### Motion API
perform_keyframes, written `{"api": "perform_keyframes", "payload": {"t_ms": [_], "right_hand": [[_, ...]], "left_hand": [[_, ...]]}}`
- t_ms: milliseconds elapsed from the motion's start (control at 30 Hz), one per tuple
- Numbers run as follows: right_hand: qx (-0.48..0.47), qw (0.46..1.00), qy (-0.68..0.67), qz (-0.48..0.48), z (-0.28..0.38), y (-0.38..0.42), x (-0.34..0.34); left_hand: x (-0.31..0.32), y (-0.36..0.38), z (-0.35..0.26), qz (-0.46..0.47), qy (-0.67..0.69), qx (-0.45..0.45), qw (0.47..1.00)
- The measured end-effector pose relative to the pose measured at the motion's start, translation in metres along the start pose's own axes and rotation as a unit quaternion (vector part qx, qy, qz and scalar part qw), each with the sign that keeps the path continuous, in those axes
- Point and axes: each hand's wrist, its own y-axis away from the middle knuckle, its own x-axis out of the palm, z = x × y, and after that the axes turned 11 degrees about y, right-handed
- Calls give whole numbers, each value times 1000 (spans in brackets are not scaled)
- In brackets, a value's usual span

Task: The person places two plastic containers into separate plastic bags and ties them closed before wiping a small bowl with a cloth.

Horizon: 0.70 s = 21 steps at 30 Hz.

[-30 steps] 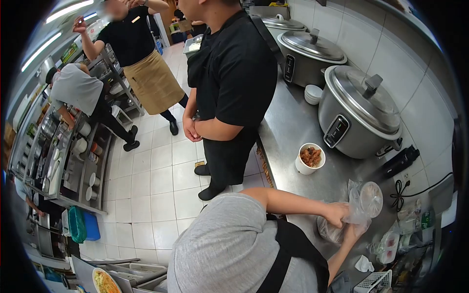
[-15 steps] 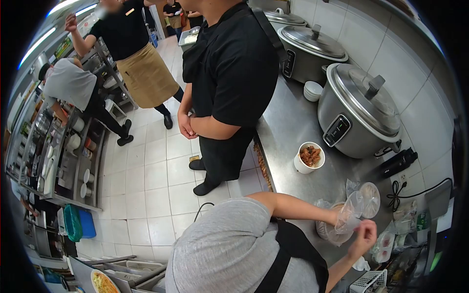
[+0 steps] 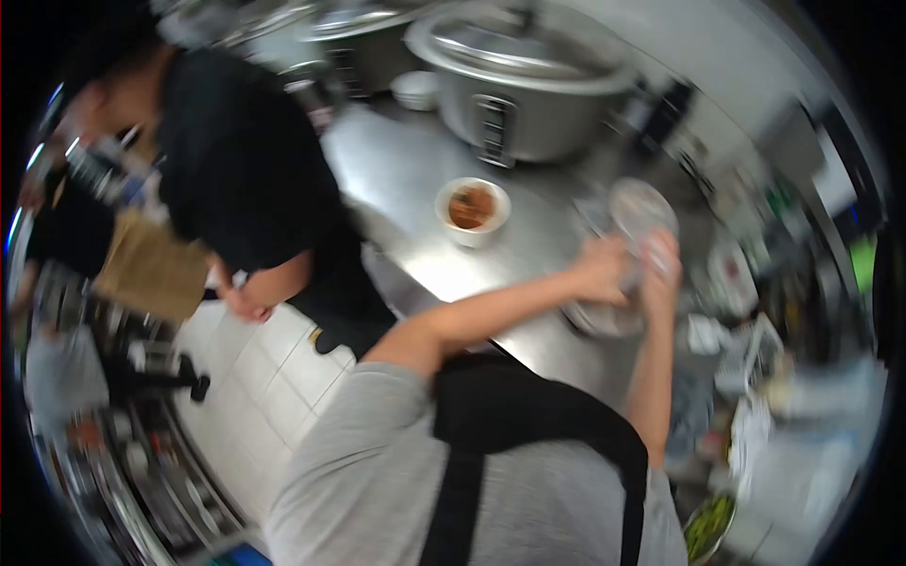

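Thin clear plastic, looking like a bag [image 3: 630,274], is bunched between my two hands over the steel counter. My left hand [image 3: 602,269] grips it from the left side. Close beside it, my right hand [image 3: 660,259] is raised with its fingers closed on the plastic, though motion smears them. Partly hidden below my hands is a round clear container [image 3: 604,321]. Just behind them stands another clear round tub or lid [image 3: 644,203]. A white paper bowl [image 3: 472,231] of reddish-brown food [image 3: 471,206] sits apart, farther left on the counter.
Large rice cookers [image 3: 524,90] line the wall, with stacked white bowls [image 3: 415,91] beside them. A person in black [image 3: 245,141] stands at the counter's left edge. Packaging and a white basket [image 3: 750,354] crowd the right. Green vegetables [image 3: 710,528] lie at the lower right.
The view has swung to the right and blurred. My right hand has come in from beside the plastic to close on it next to my left. The person in black now leans leftward.
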Motion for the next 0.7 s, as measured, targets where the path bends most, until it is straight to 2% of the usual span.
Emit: {"api": "perform_keyframes", "payload": {"t_ms": [33,67,133,167,233,333,367,400,467,533,600,633,700], "right_hand": [[-107,993,41,-13,-7,0,-1],[-104,991,57,54,11,-7,-11],[-109,986,91,84,11,-11,-20],[-96,987,107,77,11,-13,-29],[-29,994,-17,101,24,-21,-47],[41,994,-92,-48,50,-29,-95],[74,982,-150,-86,42,-24,-106],[74,982,-149,-85,20,-14,-115],[165,984,-34,-54,-34,12,-113],[172,969,139,111,-50,39,-84],[149,985,-38,80,-23,62,-36],[142,985,-44,84,-23,62,-28],[45,970,176,161,-22,52,1]], "left_hand": [[-8,0,-9,60,-33,-30,997],[-6,-3,-3,97,-46,-16,994],[3,-3,1,48,-75,14,996],[4,-6,3,56,-61,27,996],[3,-9,8,83,-50,36,995],[-16,-12,-17,95,-8,0,995],[-15,-11,-15,96,-7,1,995],[-12,-11,-11,85,3,1,996],[-10,-12,-7,67,13,0,998],[-11,-11,-5,89,-21,10,996],[-8,-13,0,75,14,15,997],[-8,-13,0,68,49,21,996],[-20,-15,-10,114,49,17,992]]}}
